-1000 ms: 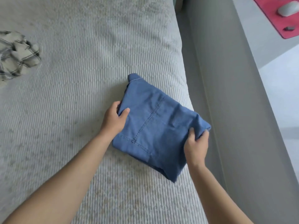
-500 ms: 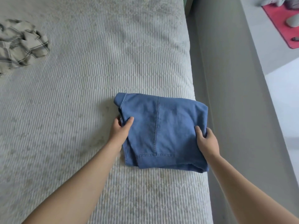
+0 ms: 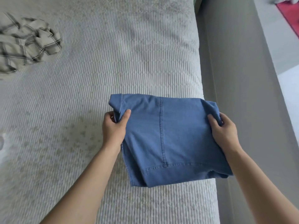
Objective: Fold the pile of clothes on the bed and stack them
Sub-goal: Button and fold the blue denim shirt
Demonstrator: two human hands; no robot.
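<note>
A folded blue denim garment (image 3: 168, 139) lies squared near the right edge of the bed (image 3: 97, 78), a stitched seam running down its middle. My left hand (image 3: 114, 126) grips its left edge, thumb on top and fingers under the fabric. My right hand (image 3: 224, 130) grips its right edge the same way. A crumpled cream plaid garment (image 3: 27, 44) lies far off at the upper left of the bed.
The bed's ribbed white cover stretches wide to the left and behind the denim. Right of the mattress runs a grey ledge (image 3: 234, 78). A desk with a red mat (image 3: 289, 18) shows at the upper right corner.
The denim garment has turned from a diagonal lie to square with me and has come closer. Both hands have kept their grip on its two sides.
</note>
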